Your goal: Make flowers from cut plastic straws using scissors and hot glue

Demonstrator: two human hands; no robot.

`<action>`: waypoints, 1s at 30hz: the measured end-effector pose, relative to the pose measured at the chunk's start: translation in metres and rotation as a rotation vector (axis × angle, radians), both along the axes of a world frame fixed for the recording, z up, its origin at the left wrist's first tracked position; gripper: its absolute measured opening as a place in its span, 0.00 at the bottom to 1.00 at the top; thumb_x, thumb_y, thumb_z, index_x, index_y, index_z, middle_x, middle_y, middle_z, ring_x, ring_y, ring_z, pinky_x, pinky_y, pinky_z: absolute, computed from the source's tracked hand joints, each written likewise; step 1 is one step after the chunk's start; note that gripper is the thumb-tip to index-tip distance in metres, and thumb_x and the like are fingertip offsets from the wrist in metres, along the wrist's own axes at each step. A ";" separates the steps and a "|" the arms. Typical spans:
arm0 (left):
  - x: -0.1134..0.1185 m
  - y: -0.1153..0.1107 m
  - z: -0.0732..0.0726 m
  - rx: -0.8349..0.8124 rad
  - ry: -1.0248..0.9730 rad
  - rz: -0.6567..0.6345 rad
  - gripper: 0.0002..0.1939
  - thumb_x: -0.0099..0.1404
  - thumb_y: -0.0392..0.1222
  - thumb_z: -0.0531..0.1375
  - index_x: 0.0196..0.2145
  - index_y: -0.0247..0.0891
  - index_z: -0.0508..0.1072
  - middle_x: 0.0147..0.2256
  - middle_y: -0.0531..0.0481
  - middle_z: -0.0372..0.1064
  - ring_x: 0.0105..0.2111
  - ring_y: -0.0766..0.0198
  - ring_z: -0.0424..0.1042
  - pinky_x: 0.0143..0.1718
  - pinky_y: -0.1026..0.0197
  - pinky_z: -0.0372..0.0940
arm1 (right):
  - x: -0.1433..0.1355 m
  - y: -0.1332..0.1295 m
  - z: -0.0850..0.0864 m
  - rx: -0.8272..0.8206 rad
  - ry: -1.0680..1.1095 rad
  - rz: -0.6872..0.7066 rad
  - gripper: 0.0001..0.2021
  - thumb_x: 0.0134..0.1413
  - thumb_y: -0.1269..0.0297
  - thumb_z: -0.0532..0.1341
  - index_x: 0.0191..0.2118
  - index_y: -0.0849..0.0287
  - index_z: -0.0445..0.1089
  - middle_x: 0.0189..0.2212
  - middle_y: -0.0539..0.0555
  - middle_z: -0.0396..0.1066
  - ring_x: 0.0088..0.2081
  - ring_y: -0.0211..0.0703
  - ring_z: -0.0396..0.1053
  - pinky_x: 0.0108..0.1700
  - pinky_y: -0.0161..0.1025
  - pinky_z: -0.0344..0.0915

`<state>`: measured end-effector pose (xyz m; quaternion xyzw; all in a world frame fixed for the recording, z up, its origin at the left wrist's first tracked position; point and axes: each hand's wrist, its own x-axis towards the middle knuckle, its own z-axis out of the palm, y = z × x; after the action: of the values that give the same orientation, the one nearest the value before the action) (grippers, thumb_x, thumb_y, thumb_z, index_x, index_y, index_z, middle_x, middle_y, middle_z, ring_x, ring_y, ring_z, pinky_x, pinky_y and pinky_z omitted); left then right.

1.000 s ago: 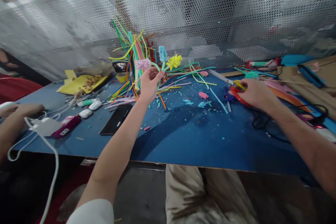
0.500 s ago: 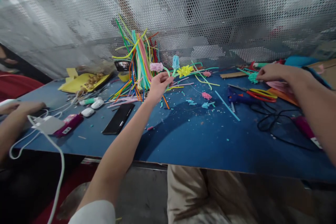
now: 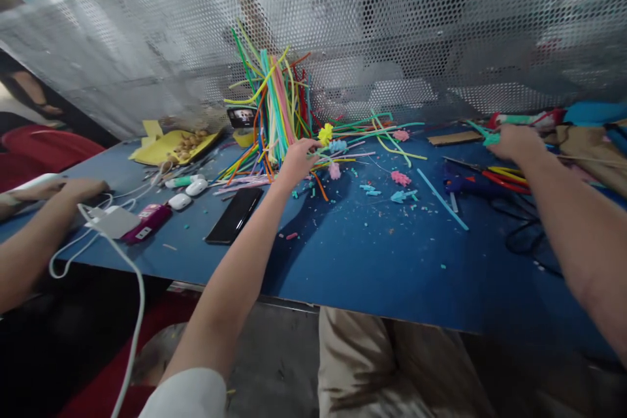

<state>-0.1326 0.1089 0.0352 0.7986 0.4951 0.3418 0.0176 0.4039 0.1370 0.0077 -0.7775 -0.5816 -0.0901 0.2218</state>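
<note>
My left hand (image 3: 298, 162) is closed in a pinch on the stems of several pipe-cleaner flowers above the blue table. The bunch fans out past the fingertips: a yellow flower (image 3: 325, 134) on top, a light blue flower (image 3: 337, 146) to the right and a lilac flower (image 3: 334, 171) below. At the far right my right hand (image 3: 513, 144) has its fingers closed on a teal pipe-cleaner flower (image 3: 491, 138), whose stem points back and left. Pink pipe-cleaner flowers (image 3: 401, 178) and a blue piece (image 3: 403, 196) lie between the hands.
A tall bundle of pipe cleaners (image 3: 277, 104) stands behind my left hand. Nearby lie a black phone (image 3: 234, 215), a yellow tray (image 3: 161, 151), scissors (image 3: 507, 177) and a blue glue gun (image 3: 463, 184). Another person's hands (image 3: 81, 191) rest at left by white cables. A perforated metal panel (image 3: 392, 32) closes the back.
My left hand has turned its bunch: the yellow flower moved to the top and the lilac one dropped below. My right hand remains at the teal flower. The view has shifted slightly.
</note>
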 end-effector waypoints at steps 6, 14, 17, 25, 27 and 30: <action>-0.015 -0.003 0.006 0.103 0.054 0.150 0.18 0.60 0.29 0.54 0.44 0.40 0.76 0.42 0.47 0.76 0.42 0.59 0.73 0.49 0.59 0.64 | -0.001 -0.016 0.020 0.098 0.019 -0.007 0.29 0.66 0.56 0.54 0.57 0.83 0.65 0.48 0.85 0.68 0.56 0.65 0.67 0.43 0.51 0.53; 0.057 -0.055 0.030 0.467 0.011 0.002 0.10 0.69 0.36 0.53 0.45 0.38 0.72 0.45 0.46 0.73 0.48 0.59 0.69 0.53 0.56 0.61 | -0.102 -0.112 0.047 0.320 0.266 0.559 0.18 0.62 0.61 0.61 0.55 0.60 0.70 0.47 0.60 0.76 0.46 0.43 0.74 0.48 0.38 0.65; 0.095 -0.088 0.028 0.489 0.141 -0.118 0.12 0.71 0.41 0.55 0.49 0.38 0.71 0.51 0.46 0.72 0.53 0.57 0.67 0.56 0.53 0.59 | -0.142 -0.154 0.039 0.307 0.373 0.681 0.17 0.63 0.59 0.60 0.54 0.58 0.69 0.46 0.59 0.76 0.46 0.46 0.75 0.45 0.40 0.70; 0.120 -0.116 0.023 0.598 0.455 -0.327 0.17 0.73 0.51 0.53 0.51 0.41 0.72 0.45 0.47 0.75 0.47 0.57 0.69 0.54 0.52 0.55 | -0.166 -0.186 0.011 0.209 0.385 0.933 0.20 0.63 0.56 0.59 0.59 0.48 0.63 0.52 0.56 0.72 0.51 0.52 0.74 0.53 0.49 0.73; 0.117 -0.111 0.023 0.582 0.517 -0.413 0.15 0.74 0.51 0.53 0.49 0.42 0.74 0.38 0.50 0.75 0.40 0.60 0.69 0.47 0.55 0.56 | -0.162 -0.186 0.011 0.176 0.389 0.964 0.22 0.63 0.57 0.60 0.61 0.48 0.61 0.53 0.56 0.72 0.51 0.52 0.74 0.53 0.49 0.73; 0.115 -0.107 0.021 0.554 0.531 -0.487 0.14 0.74 0.50 0.53 0.48 0.44 0.74 0.35 0.51 0.74 0.37 0.62 0.66 0.42 0.56 0.54 | -0.153 -0.185 0.020 0.102 0.348 1.029 0.26 0.61 0.56 0.61 0.63 0.48 0.59 0.53 0.56 0.72 0.50 0.51 0.74 0.52 0.47 0.73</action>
<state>-0.0181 0.0022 0.0558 0.9263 0.1699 0.2307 -0.2446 0.2506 -0.0476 0.0272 -0.3844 -0.8364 0.1321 0.3677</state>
